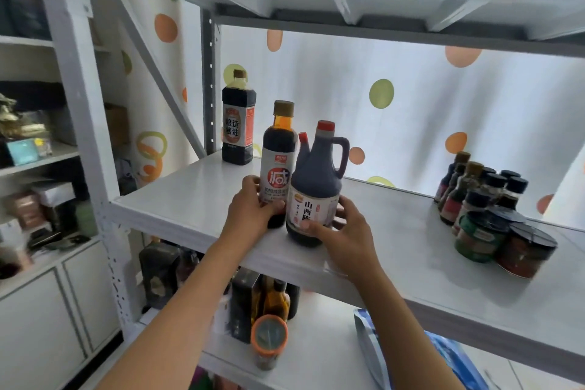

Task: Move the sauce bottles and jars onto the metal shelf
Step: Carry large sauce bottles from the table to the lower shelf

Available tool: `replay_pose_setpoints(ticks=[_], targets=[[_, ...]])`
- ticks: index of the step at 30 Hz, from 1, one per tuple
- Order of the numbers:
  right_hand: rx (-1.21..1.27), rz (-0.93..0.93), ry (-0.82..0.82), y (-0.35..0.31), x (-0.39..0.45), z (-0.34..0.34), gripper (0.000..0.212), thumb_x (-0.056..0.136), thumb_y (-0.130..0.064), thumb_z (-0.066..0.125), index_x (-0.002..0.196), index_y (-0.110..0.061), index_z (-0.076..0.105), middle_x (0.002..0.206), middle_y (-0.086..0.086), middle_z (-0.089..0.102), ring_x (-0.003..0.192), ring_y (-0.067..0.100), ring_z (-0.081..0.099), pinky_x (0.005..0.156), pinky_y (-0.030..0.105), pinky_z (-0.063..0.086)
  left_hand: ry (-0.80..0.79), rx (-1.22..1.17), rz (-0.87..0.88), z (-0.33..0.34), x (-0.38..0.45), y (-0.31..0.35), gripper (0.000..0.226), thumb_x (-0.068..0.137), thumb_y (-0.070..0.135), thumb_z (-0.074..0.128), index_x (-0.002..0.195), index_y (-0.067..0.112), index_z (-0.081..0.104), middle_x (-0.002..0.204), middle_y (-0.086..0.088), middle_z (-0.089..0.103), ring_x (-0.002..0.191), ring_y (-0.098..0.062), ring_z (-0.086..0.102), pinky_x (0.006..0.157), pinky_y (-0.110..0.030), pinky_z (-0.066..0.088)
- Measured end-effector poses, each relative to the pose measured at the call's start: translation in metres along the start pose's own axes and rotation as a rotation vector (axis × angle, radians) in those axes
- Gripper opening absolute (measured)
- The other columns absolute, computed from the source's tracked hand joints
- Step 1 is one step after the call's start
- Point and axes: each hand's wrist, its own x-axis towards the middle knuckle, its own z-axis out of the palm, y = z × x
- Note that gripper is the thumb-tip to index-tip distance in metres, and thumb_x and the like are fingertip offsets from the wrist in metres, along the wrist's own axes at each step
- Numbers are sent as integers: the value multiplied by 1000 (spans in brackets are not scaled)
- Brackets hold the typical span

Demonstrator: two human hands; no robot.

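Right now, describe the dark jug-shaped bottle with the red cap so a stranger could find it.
On the white metal shelf, near its front edge, the right hand grips the dark jug-shaped bottle. Unlike the neighbouring slim gold-capped bottle, it has a loop handle.

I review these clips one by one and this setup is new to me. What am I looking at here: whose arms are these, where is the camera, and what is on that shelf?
No machine here: a person wears a wide-angle camera on the head, so you look down their arms. Both hands reach onto a white metal shelf. The left hand grips a tall bottle with a gold cap; the right hand grips a dark jug with a red cap and handle. Both stand upright near the shelf's front edge. Another dark bottle stands at the back left, and a cluster of small bottles and jars sits on the right.
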Motion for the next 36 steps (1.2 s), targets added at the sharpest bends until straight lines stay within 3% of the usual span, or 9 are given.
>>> replay_pose_setpoints(ticks=[4, 13, 17, 21, 27, 32, 36], targets=[[-26, 28, 6, 0, 23, 13, 78, 73, -36, 85, 140, -20, 48, 132, -2, 63, 118, 20, 61, 95, 37, 55, -58, 37, -2, -4, 23, -4, 55, 86, 26, 71, 129, 13, 40, 135, -6, 55, 121, -27, 55, 102, -39, 44], [19, 67, -44, 16, 111, 49, 65, 73, -29, 86, 130, -20, 57, 123, -3, 68, 111, 19, 66, 92, 40, 57, -115, 118, -57, -2, 113, -12, 49, 91, 21, 65, 134, 13, 43, 136, -8, 54, 127, -28, 50, 108, -46, 40], [38, 74, -64, 26, 156, 61, 62, 72, -30, 87, 126, -21, 58, 121, -4, 69, 109, 20, 66, 92, 40, 58, -116, 79, -79, 4, 156, -24, 52, 87, 24, 69, 134, 17, 47, 131, -4, 58, 122, -26, 54, 102, -47, 47], [72, 69, -66, 39, 193, 71, 57, 73, -26, 86, 122, -23, 58, 118, -5, 69, 104, 17, 68, 87, 33, 58, -83, 77, -62, 17, 191, -29, 51, 88, 20, 68, 135, 16, 49, 131, -4, 58, 122, -24, 54, 99, -38, 45], [19, 26, -58, 55, 237, 81, 54, 71, -30, 83, 120, -27, 60, 108, -9, 71, 95, 13, 69, 83, 36, 60, -24, 171, -73, 31, 229, -40, 44, 93, 25, 62, 134, 18, 48, 133, -5, 57, 123, -26, 53, 99, -38, 43], [-15, 13, -41, 62, 258, 91, 44, 71, -35, 82, 105, -41, 55, 88, -23, 64, 86, 5, 68, 80, 35, 59, 56, 265, -35, 39, 245, -48, 34, 95, 24, 55, 129, 19, 49, 130, -5, 58, 122, -28, 54, 101, -43, 45], [-14, -10, -38, 70, 269, 98, 45, 67, -40, 79, 108, -36, 61, 92, -20, 71, 87, 1, 69, 80, 36, 60, 162, 331, 25, 45, 246, -60, 37, 94, 28, 57, 129, 17, 49, 133, -4, 55, 122, -27, 54, 98, -41, 45]])
